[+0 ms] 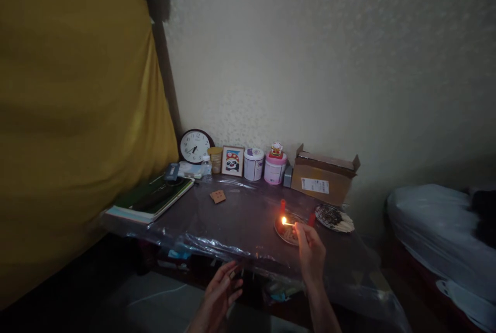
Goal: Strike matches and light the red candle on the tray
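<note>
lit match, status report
Right hand pinches thin burning wooden match. Flame beside short red candle, over small round dish. Left hand low, off table.

Dim room; frame underexposed and grainy. Wall (pixel 310 64) is brightest mid-frame and falls off toward the right edge and corners. One point source: the flame on the lit match (pixel 289 223), casting a warm glow on the right hand (pixel 310 253) and the plate (pixel 279 232). Faint glare streaks on the plastic sheet (pixel 217 245). Under-table area near black. Left hand (pixel 219 294) soft, low detail. Edges stretched by wide-angle distortion
</note>
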